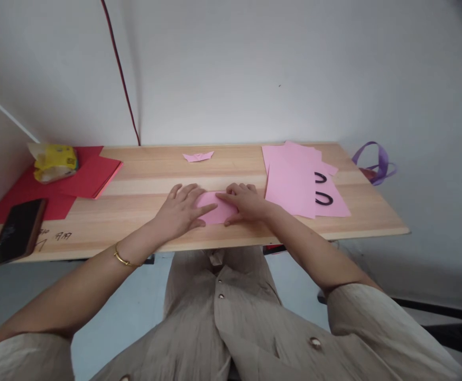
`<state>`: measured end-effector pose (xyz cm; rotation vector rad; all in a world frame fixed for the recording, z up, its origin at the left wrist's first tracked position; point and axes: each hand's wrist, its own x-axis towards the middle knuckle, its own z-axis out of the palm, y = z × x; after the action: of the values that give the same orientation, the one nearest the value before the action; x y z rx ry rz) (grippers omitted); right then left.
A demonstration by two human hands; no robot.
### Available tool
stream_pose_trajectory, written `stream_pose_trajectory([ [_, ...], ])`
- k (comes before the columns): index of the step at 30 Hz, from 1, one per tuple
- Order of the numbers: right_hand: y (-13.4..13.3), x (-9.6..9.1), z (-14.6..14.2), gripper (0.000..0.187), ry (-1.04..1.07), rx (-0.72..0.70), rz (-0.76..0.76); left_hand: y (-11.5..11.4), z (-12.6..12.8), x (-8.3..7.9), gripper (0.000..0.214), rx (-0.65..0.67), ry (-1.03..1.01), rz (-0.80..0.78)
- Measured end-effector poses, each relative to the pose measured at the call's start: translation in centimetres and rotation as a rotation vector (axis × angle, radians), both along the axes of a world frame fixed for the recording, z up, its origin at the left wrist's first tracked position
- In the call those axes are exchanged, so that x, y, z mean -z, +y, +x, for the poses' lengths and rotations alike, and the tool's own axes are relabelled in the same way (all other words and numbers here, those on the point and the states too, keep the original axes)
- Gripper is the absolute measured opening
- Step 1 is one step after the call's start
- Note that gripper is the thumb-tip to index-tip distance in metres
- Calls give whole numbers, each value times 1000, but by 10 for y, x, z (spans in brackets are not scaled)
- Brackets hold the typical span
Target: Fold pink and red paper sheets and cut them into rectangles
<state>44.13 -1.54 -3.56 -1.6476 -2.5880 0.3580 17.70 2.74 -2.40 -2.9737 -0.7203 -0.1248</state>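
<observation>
A small folded piece of pink paper (215, 212) lies flat near the front edge of the wooden table. My left hand (181, 211) holds its left end down, index finger stretched across the paper and thumb at the lower edge. On the other end, my right hand (245, 202) grips the paper with index finger on top and thumb by the near edge, the other fingers curled. Parts of the paper are hidden under both hands. Behind them, toward the wall, rests a small folded pink paper shape (198, 156) with pointed ends.
Several pink sheets (290, 182) lie on the right, one with black curved marks (324, 198). At left are red sheets (92, 177), a yellow packet (56, 163) and a dark phone-like slab (17, 230) overhanging the front edge. A purple strap (381, 161) hangs beyond the table's right end.
</observation>
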Motion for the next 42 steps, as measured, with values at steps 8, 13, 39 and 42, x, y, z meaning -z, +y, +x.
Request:
stream_pose_trajectory([
  [8,-2,0,0,83,13,8,4,-48,16,0,42,92,-7,-104],
  [13,-1,3,1,83,21,14,9,-57,5,3,37,23,-23,-89],
  [39,-1,-5,4,79,63,-4,-43,-74,-7,6,51,-216,-220,-115],
  [42,0,-12,-1,73,52,26,-77,-72,-2,16,61,-118,-210,-139],
])
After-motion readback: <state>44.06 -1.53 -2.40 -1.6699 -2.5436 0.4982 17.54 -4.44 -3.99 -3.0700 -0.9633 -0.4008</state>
